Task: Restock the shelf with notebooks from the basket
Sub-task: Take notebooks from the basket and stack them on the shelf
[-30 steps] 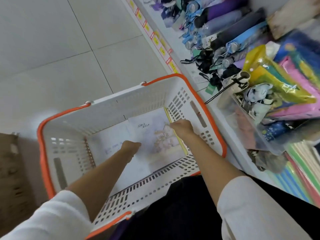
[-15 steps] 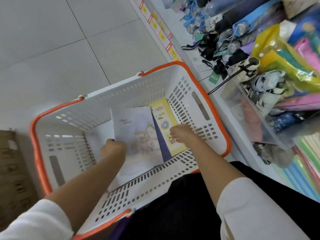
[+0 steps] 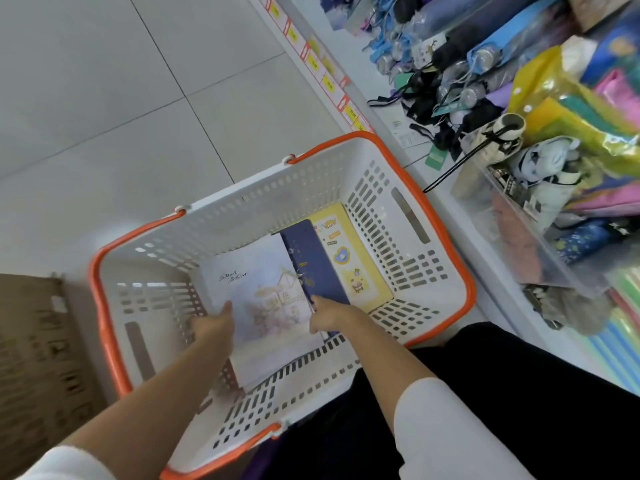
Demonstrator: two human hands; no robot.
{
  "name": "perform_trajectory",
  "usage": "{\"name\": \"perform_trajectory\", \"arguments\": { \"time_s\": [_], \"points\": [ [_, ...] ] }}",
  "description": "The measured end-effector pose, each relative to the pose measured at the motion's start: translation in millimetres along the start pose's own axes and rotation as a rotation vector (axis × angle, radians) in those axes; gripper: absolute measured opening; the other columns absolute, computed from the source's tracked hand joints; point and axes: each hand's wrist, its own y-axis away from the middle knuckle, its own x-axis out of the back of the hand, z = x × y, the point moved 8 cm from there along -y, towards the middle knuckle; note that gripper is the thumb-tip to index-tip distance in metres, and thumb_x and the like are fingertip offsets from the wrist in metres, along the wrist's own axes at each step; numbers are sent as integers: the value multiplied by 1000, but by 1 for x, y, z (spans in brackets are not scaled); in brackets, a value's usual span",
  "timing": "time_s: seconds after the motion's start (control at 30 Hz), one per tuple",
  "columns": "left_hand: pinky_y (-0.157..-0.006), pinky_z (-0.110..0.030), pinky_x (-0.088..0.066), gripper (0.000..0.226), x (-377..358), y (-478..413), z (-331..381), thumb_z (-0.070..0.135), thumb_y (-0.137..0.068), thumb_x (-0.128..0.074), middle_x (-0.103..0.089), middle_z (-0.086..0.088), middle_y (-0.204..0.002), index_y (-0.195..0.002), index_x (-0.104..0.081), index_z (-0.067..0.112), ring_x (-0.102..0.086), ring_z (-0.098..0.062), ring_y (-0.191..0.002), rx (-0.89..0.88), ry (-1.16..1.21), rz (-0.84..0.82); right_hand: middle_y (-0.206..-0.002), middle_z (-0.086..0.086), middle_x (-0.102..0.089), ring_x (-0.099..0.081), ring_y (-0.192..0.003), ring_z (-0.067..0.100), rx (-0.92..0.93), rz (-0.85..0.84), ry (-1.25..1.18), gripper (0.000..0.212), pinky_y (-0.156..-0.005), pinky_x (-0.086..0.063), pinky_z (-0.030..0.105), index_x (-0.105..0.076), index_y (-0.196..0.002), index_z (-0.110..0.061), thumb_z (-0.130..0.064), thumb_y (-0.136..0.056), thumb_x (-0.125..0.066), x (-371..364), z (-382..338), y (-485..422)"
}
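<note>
A white basket with an orange rim (image 3: 446, 237) stands on the floor beside the shelf. Inside it, a pale notebook with a house drawing (image 3: 263, 296) is raised at an angle, held from both sides. My left hand (image 3: 213, 323) grips its left edge, thumb on the cover. My right hand (image 3: 329, 313) grips the right edge, fingers tucked under. Beneath and to the right lie a dark blue notebook (image 3: 311, 258) and a yellow notebook (image 3: 349, 258). The shelf (image 3: 398, 129) runs along the right.
The shelf holds several folded umbrellas (image 3: 485, 46), bright plastic pouches (image 3: 571, 109) and a clear bin (image 3: 512, 237). Yellow price tags (image 3: 329, 83) line its edge. A brown crate (image 3: 34, 358) sits at the left, pale floor tiles beyond.
Both hands have gripped the pale notebook and tilted it up out of the basket bottom. This uncovered the dark blue and yellow notebooks underneath. The view shifted slightly.
</note>
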Motion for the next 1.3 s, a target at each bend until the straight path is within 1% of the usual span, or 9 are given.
{"name": "perform_trajectory", "arguments": {
  "time_s": [0.23, 0.47, 0.57, 0.67, 0.8, 0.97, 1.13, 1.23, 1.3],
  "points": [
    [-104, -47, -42, 56, -4, 10, 16, 39, -95, -52, -55, -19, -128, -131, -46, -4, -54, -37, -118, -42, 90, -142, -163, 0, -2, -13, -148, 29, -3, -102, -101, 83, -112, -31, 49, -4, -155, -23, -5, -93, -56, -7, -8, 14],
    [-90, -42, -44, 45, -6, 40, 43, 31, -100, -47, -58, -20, -121, -131, -48, -2, -55, -38, -113, -157, 222, -170, -159, 4, -22, -27, -143, 26, 172, 259, -584, 66, -110, -31, 39, -25, -152, -13, -17, -94, -55, 38, -28, 41],
    [-97, -41, -43, 47, -6, 56, 61, 32, -100, -46, -55, -17, -127, -134, -44, 1, -52, -38, -116, -208, 270, -184, -156, 11, -27, -34, -139, 31, 178, 385, -667, 63, -108, -34, 40, -30, -150, -10, -18, -93, -56, 59, -16, 58],
    [-101, -49, -43, 53, -5, 72, 76, 40, -98, -46, -53, -19, -129, -133, -47, 0, -52, -39, -116, -212, 252, -245, -155, 4, -30, -36, -138, 28, 114, 353, -687, 69, -107, -35, 38, -28, -150, -14, -33, -91, -57, 64, -1, 72],
    [-86, -42, -47, 47, -10, 99, 104, 33, -98, -47, -56, -15, -117, -130, -49, 0, -56, -35, -104, -246, 373, -428, -145, 6, -45, -48, -127, 26, 102, 293, -666, 84, -107, -40, 43, -43, -143, -21, -63, -73, -61, 73, 21, 92],
    [-82, -41, -48, 37, 0, 140, 142, 28, -97, -45, -60, -13, -105, -122, -56, 2, -57, -31, -91, -356, 476, -528, -119, 5, -65, -64, -96, 16, 200, 296, -752, 38, -73, -53, 26, -55, -130, -11, -29, -97, -55, 85, 8, 173],
    [-86, -41, -47, 29, 10, 199, 179, 19, -98, -42, -62, -15, -105, -119, -55, 5, -56, -26, -85, -475, 524, -604, -113, 13, -67, -65, -93, 25, 291, 505, -677, 33, -85, -52, 39, -59, -123, -3, -19, -94, -57, 119, 8, 263],
    [-85, -40, -46, 31, 19, 249, 205, 19, -98, -42, -58, -21, -116, -121, -52, 0, -53, -27, -91, -583, 549, -625, -101, 9, -69, -66, -84, 21, 400, 627, -683, 22, -77, -55, 35, -61, -114, -8, -19, -95, -56, 136, 8, 324],
    [-93, -40, -46, 35, 28, 289, 223, 20, -96, -42, -58, -19, -119, -124, -52, 1, -55, -29, -98, -663, 555, -649, -108, 9, -69, -68, -90, 22, 459, 763, -660, 29, -80, -57, 36, -57, -121, -8, -19, -94, -59, 148, 15, 368]
  ]
}}
